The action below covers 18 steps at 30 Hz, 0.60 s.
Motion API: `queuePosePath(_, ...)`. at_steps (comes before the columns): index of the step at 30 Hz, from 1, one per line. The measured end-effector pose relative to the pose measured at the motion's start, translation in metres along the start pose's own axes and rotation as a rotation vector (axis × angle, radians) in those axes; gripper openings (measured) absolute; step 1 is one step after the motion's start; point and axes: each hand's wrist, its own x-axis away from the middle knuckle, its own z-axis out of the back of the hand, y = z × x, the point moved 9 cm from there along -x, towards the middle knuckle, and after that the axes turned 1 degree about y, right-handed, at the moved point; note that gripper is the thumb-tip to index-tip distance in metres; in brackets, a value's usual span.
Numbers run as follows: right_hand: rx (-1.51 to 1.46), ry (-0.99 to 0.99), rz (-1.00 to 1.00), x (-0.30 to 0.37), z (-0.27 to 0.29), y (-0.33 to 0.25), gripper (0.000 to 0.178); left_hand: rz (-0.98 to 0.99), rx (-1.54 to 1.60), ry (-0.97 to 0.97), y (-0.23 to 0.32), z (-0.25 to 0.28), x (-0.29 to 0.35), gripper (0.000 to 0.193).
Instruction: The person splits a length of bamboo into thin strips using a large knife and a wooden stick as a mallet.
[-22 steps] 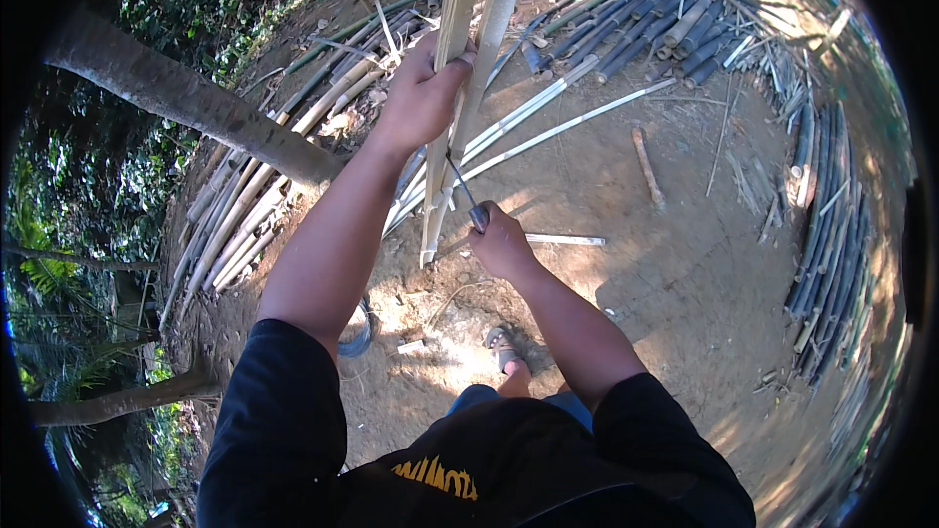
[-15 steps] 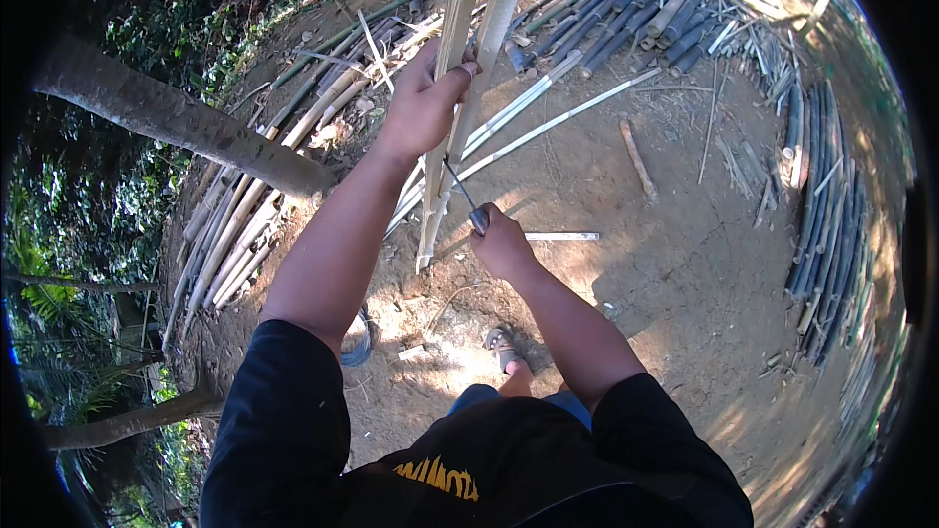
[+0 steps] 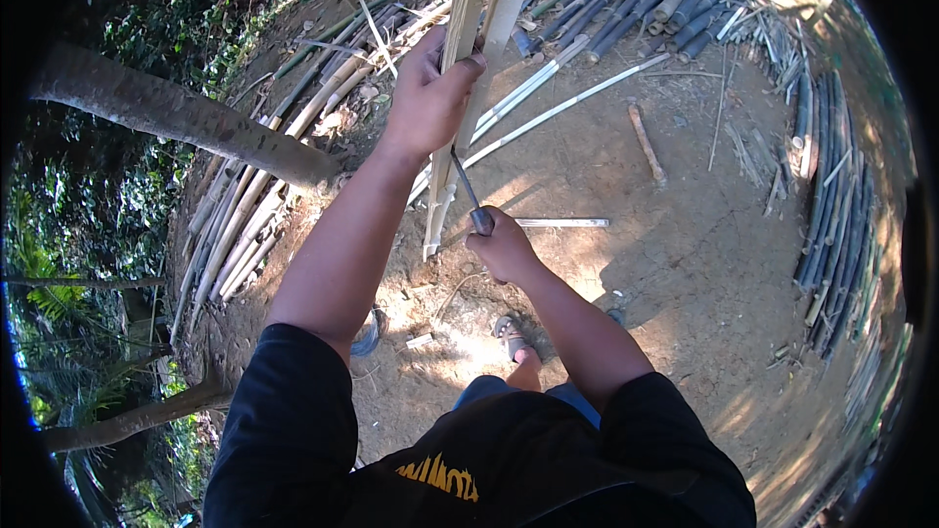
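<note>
My left hand (image 3: 430, 93) is wrapped round a long split bamboo piece (image 3: 463, 20), held upright and slightly tilted in front of me. The piece is pale, with a lengthwise gap and rough nodes, and its top runs out of the picture. In my right hand (image 3: 505, 246) is the dark handle of a knife (image 3: 479, 218). Its narrow blade points up and to the left, and the tip meets the bamboo's lower part, below my left hand. Whether the blade sits in the gap or against the edge, I cannot tell.
A slanting tree trunk (image 3: 186, 115) stands at the left beside a pile of bamboo poles (image 3: 240, 215). Dark bamboo lengths (image 3: 626, 15) lie at the back, and another stack (image 3: 836, 205) at the right. A short stick (image 3: 647, 145) and a wire coil (image 3: 369, 334) rest on the ground.
The view has shifted slightly. Both hands keep their grips, and the blade remains against the lower bamboo, with little other movement visible.
</note>
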Motion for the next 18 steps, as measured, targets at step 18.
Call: queuePosePath(18,0.078,0.115,-0.121,-0.022,-0.054,0.09,0.026,-0.115,-0.128,0.085,-0.01,-0.019,-0.013,0.028)
